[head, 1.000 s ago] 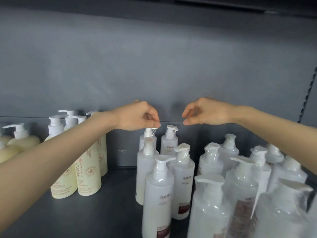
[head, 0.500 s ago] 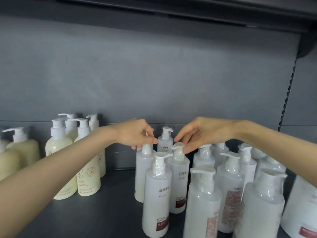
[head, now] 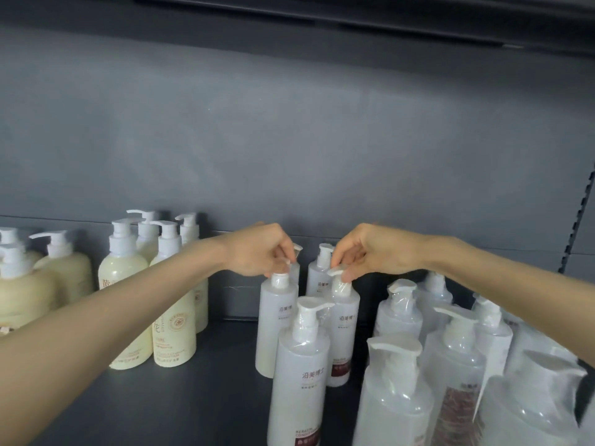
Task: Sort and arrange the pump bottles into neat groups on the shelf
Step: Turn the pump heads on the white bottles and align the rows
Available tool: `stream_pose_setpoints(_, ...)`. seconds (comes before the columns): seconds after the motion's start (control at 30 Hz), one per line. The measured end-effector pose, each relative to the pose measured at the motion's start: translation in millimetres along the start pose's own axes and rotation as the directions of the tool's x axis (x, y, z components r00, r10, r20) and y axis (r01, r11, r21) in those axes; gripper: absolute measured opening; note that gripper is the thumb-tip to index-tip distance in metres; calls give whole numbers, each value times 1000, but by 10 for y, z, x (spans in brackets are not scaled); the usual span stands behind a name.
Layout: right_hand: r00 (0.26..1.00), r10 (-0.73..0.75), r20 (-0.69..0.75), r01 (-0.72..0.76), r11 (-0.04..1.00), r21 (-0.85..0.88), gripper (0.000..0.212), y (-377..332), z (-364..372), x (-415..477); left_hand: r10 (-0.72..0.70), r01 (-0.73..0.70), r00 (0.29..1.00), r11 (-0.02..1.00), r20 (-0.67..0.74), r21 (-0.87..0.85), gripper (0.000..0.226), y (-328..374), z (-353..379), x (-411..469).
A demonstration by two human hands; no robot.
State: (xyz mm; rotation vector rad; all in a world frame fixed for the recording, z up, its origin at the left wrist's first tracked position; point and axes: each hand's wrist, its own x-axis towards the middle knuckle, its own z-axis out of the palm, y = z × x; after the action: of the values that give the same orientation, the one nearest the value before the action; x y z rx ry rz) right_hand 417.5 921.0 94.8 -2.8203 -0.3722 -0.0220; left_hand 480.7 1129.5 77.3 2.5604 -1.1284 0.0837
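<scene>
Several tall white pump bottles stand in the middle of the dark grey shelf (head: 199, 397). My left hand (head: 257, 252) grips the pump head of one white bottle (head: 277, 320) in the second row. My right hand (head: 363, 252) pinches the pump head of the neighbouring white bottle (head: 343, 329) just to its right. Another white bottle (head: 301, 375) stands in front of these two, and two more stand behind them by the back wall. Both bottles I hold stand upright on the shelf.
Cream-yellow pump bottles (head: 174, 317) are grouped at the left, with rounder yellow ones (head: 64, 268) at the far left edge. Clear, plastic-wrapped pump bottles (head: 399, 391) crowd the right front. A bare strip of shelf lies between the yellow and the white groups.
Both hands dropped from above the back row onto the pump heads of the two second-row white bottles and closed on them. The view tilted upward.
</scene>
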Motion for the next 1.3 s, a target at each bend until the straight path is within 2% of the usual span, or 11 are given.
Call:
stream_pose_setpoints(0.13, 999, -10, -33, 9, 1000, -19, 18, 24, 20, 126, -9, 9, 1000, 999, 3, 48, 25, -39, 17, 68)
stream_pose_setpoints(0.43, 997, -20, -78, 15, 998, -62, 17, 72, 52, 237, 17, -16, 1000, 1000, -17, 19, 22, -154, 61, 163)
stream_pose_setpoints(1.3, 989, -49, -139, 47, 999, -18, 12, 82, 119, 283, 56, -55, 998, 997, -20, 59, 23, -88, 49, 176)
